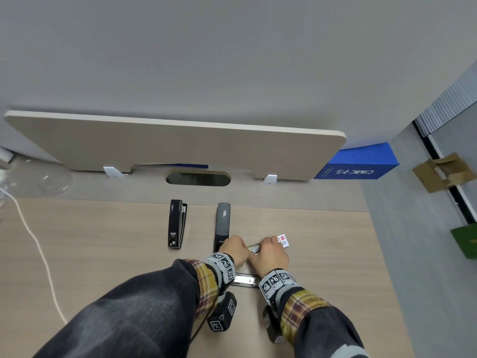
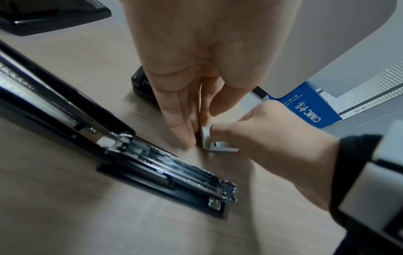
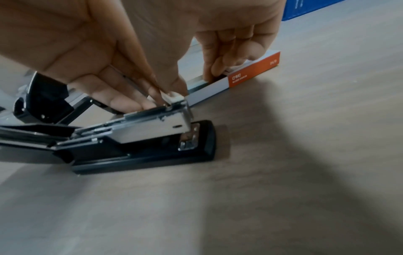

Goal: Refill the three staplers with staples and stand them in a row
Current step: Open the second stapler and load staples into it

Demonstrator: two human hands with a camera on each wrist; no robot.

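Two closed staplers (image 1: 177,224) are laid side by side far on the desk (image 1: 103,254); an opened stapler (image 3: 139,136) lies nearest. The staple box (image 3: 231,75) is grasped by both the left hand (image 1: 233,248) and right hand (image 1: 271,253), fingertips pinching its open end

From the desk partition (image 1: 180,143), I see two closed staplers, black (image 1: 176,223) and grey (image 1: 223,223), nearer me; just past the grey one my left hand (image 1: 233,248) and right hand (image 1: 269,254) meet over a staple box (image 1: 282,240).

Wrists hide open stapler (image 1: 245,279) — mostly.
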